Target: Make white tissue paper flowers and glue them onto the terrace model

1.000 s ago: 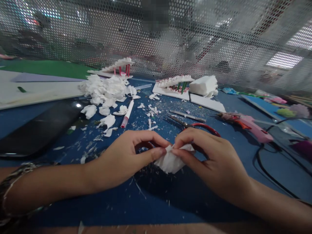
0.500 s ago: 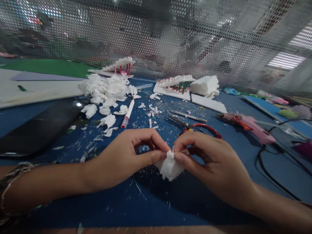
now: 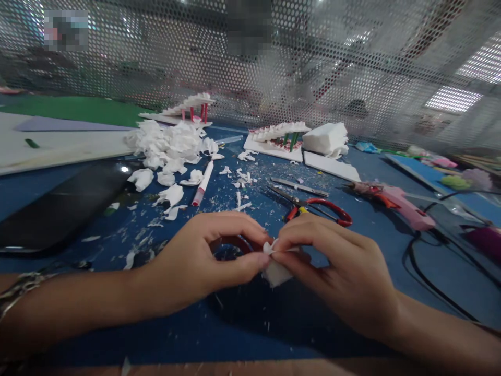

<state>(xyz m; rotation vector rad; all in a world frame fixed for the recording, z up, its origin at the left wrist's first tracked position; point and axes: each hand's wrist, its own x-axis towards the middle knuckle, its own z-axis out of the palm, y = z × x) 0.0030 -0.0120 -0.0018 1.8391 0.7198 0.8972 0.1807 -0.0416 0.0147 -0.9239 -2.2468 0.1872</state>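
Note:
Near the front of the blue table, my left hand (image 3: pixel 219 258) and my right hand (image 3: pixel 336 261) meet fingertip to fingertip. Between them is a small piece of white tissue paper (image 3: pixel 277 273), its top edge pinched by both thumbs and forefingers. The lower part of the paper hangs free below the fingers. Just beyond my right hand lie scissors (image 3: pixel 313 204) with red handles, blades pointing left. A metal craft knife or tweezers-like tool (image 3: pixel 299 186) rests behind them. The inner fingers of both hands are partly hidden.
A heap of crumpled white paper (image 3: pixel 168 143) and a capped marker (image 3: pixel 203 183) lie left of centre, by a black phone (image 3: pixel 66 203). Two small stair models (image 3: pixel 274 138) stand at the back, beside folded tissue (image 3: pixel 325 138). A pink glue gun (image 3: pixel 403 203) with a cable lies right.
The paper's top edge has been bunched and folded over between the fingertips, and less of it hangs below. My hands stay together in nearly the same place; the view has shifted slightly.

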